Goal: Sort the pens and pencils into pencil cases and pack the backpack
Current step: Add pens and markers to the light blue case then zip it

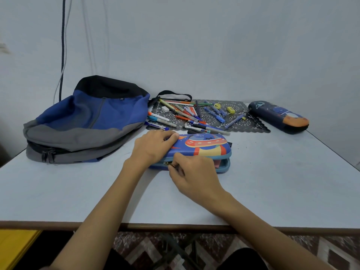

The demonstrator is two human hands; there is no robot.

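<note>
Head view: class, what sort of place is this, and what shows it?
Probably a study corner at home, though not certain: a plain table against a bare wall, a backpack, and loose pens on a mat, with patterned flooring below.

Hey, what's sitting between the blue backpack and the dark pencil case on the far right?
In the head view, a black lace mat strewn with pens and pencils lies between them.
</note>
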